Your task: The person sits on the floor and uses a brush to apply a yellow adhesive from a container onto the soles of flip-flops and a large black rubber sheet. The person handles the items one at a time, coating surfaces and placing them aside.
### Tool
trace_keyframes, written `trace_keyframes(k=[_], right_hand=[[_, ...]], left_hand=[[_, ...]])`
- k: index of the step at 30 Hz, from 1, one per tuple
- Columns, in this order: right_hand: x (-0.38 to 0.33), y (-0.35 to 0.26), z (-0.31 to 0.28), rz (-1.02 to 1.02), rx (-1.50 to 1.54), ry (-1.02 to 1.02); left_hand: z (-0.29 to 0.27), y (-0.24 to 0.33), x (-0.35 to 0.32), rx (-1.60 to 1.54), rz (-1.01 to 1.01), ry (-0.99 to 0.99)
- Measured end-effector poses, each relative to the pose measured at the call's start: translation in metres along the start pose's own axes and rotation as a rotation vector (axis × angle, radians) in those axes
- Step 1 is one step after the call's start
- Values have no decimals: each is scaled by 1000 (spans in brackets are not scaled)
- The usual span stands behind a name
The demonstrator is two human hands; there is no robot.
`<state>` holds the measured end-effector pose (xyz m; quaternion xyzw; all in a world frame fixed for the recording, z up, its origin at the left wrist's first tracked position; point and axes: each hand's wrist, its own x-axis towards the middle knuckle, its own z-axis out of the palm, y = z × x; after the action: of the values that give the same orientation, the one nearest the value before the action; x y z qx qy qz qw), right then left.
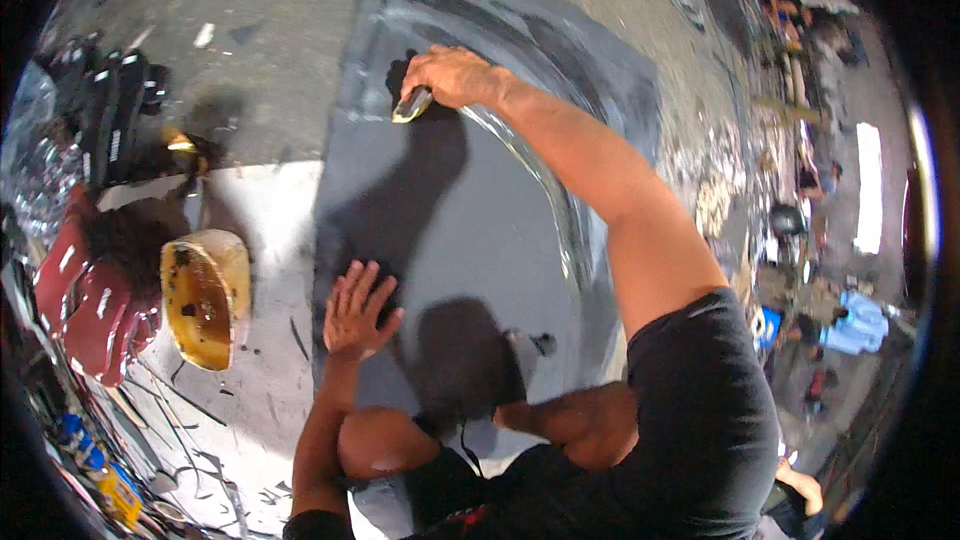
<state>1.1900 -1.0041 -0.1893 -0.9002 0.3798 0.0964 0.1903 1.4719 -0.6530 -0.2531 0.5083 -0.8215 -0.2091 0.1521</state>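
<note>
So the right hand [452,75]'s gripping some yellow-edged tool [411,106], mostly hidden in its grip, toward the far-left corner of the grey sheet [485,225], while the left hand [358,312]'s splayed near its left edge.
</note>
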Motion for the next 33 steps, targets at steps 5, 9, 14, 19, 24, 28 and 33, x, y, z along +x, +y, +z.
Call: trace_keyframes(k=[5,9,14,19,24,28,33], right_hand=[[-191,12,82,271,166,-66],[-331,-56,142,582,279,-3],[-450,-151,217,876,384,-22],[-544,-269,267,1128,572,-41],[-610,-384,297,1383,733,-11],[-607,-460,337,1501,723,279],[-578,-534,348,1723,895,384]], left_hand=[[2,-4,0,39,37,-12],[0,-2,2,119,92,-97],[5,-1,0,206,198,-23],[14,-4,-2,309,296,47],[30,-10,4,384,253,48],[62,64,28,140,310,-7],[111,107,34,204,296,63]])
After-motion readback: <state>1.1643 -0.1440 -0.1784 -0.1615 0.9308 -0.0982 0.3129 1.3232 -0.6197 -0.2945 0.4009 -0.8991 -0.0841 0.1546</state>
